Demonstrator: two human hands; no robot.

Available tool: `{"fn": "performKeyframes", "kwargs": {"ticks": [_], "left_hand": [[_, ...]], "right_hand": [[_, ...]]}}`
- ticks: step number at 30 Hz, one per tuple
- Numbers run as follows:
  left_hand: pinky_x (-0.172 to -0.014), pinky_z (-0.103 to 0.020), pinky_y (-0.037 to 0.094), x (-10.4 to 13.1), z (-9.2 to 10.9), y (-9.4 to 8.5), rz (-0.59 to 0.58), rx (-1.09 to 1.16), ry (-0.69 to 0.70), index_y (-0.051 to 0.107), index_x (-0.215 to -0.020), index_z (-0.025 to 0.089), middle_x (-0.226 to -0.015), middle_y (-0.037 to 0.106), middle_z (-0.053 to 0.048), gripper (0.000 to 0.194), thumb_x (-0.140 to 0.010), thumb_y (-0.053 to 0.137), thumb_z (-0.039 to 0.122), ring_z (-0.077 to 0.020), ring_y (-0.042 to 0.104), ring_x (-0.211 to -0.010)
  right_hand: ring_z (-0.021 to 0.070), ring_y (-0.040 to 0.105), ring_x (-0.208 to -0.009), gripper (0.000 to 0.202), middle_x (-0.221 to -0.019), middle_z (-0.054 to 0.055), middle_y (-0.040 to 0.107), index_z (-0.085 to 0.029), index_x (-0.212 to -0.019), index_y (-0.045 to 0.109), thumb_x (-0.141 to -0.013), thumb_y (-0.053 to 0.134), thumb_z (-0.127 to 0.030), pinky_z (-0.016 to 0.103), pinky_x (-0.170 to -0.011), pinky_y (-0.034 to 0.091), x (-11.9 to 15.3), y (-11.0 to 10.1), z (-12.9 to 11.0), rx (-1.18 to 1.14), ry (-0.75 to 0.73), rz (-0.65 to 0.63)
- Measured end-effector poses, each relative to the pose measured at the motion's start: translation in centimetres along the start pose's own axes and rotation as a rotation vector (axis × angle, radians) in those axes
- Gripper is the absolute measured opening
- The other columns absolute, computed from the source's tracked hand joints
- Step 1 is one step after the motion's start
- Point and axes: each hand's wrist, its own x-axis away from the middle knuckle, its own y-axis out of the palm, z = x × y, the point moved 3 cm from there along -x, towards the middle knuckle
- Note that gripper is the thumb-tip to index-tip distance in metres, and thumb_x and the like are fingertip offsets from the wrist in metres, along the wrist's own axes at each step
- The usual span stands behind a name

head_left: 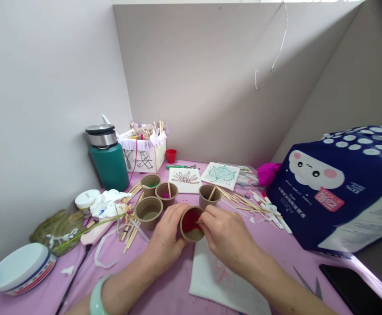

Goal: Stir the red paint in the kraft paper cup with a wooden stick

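My left hand (168,232) is wrapped round a small brown cup (183,235) tilted towards me, with red liquid (189,218) inside. At the cup's right rim, my right hand (222,229) pinches a thin stick, mostly hidden by the fingers, its tip inside the cup. Under my right forearm lies a white cloth (207,275) with a faint pink drawing. Similar cups stand just beyond my hands: one with green (150,192), one with pink and a stick (167,202), one with pale liquid (148,223), and one with a stick (204,202).
Behind the cups lie two drawn-on white squares (184,187) (228,168). Loose wooden sticks (240,203) and markers (284,225) are at right, near a blue package (296,210). Scissors (304,280) and a black phone (351,288) lie nearer. A green bottle (107,164) and bowl (20,267) stand left.
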Motion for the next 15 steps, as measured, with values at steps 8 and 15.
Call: {"fn": "performKeyframes", "kwargs": {"ticks": [8, 15], "left_hand": [[-0.099, -0.043, 0.044, 0.0, 0.18, -0.18, -0.005, -0.026, 0.013, 0.042, -0.126, 0.021, -0.123, 0.054, -0.01, 0.049, -0.08, 0.057, 0.013, -0.0239, 0.049, -0.117], [-0.101, -0.043, 0.043, -0.09, 0.01, -0.04, -0.011, -0.018, -0.002, 0.041, -0.127, 0.023, -0.125, 0.053, -0.008, 0.054, -0.077, 0.057, 0.009, -0.0233, 0.048, -0.118]], "right_hand": [[0.013, 0.05, -0.063, 0.016, -0.073, 0.002, 0.056, -0.015, -0.073, 0.059, -0.084, 0.049, -0.01, 0.026, -0.056, 0.033, 0.04, -0.19, -0.21, -0.117, 0.025, -0.013], [0.0141, 0.049, -0.064, 0.015, -0.075, 0.004, 0.056, -0.014, -0.076, 0.06, -0.083, 0.048, -0.007, 0.026, -0.057, 0.034, -0.07, 0.03, 0.01, -0.054, 0.0, 0.011]]}}
